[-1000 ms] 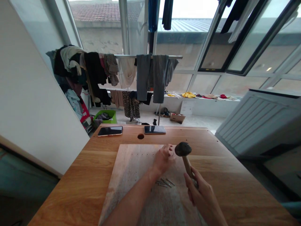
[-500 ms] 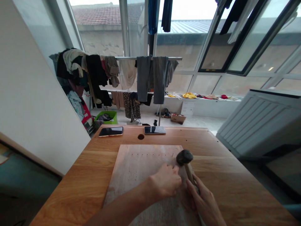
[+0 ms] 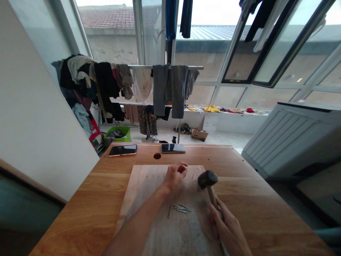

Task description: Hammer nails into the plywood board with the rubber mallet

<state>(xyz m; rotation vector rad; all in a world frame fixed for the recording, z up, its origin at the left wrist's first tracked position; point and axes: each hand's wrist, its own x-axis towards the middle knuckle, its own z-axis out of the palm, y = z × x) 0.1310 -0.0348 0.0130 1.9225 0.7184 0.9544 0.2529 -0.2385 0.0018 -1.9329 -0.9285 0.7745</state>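
A pale wooden board [image 3: 149, 188] lies on the wooden table [image 3: 106, 192]. My left hand [image 3: 174, 176] is over the far part of the board with its fingers pinched together; what they pinch is too small to make out. Several loose nails [image 3: 179, 208] lie on the board just behind that hand. My right hand [image 3: 229, 231] grips the wooden handle of a hammer [image 3: 208, 182], whose dark head hovers above the board's right edge, a little to the right of my left hand.
Two phones [image 3: 122, 150] [image 3: 173, 148] lie at the table's far edge beside a round hole [image 3: 157, 156]. Beyond stand a drying rack [image 3: 160, 89] hung with clothes, a green basket [image 3: 117, 133] and large windows. A white wall is at the left.
My left hand went back to the nails near me, then forward again to the far part of the board with fingers pinched. The hammer stayed almost still in my right hand.
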